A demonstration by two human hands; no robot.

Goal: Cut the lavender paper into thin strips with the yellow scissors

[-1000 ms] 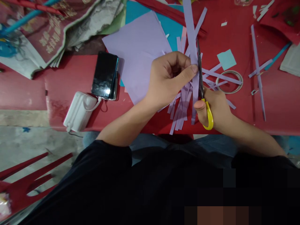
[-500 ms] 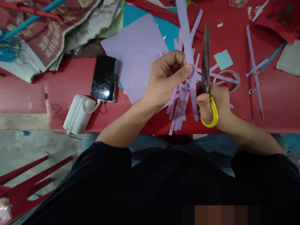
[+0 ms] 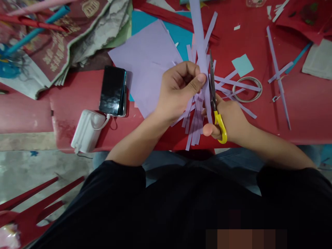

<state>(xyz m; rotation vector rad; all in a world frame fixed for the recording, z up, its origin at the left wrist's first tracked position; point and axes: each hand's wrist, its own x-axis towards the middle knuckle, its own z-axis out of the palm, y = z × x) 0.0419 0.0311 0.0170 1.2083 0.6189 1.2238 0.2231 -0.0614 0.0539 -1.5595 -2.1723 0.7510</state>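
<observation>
Between thumb and fingers, my left hand [image 3: 180, 90] pinches a long purple paper strip [image 3: 199, 38] that runs up past the top of the view. My right hand [image 3: 230, 114] grips scissors [image 3: 213, 86] by their yellow handle, thumb through the loop. Their blades point away from me, close along the strip's right edge; whether they touch it I cannot tell. Beneath both hands lies a pile of narrow cut purple strips [image 3: 193, 129]. Purple paper sheets [image 3: 145, 58] rest to the left, over a blue sheet [image 3: 185, 33].
On the red table [image 3: 259, 128] a phone [image 3: 112, 90] is cabled to a white power bank [image 3: 88, 131] at left. Newspaper [image 3: 54, 45] covers the far left. A tape roll [image 3: 260, 83], a light-blue square [image 3: 242, 65] and crossed strips [image 3: 278, 77] lie at right.
The scissors and my right hand have moved left to the strip's edge, and the thumb has swung out to the left. The strip stays in my left hand; the view has shifted slightly.
</observation>
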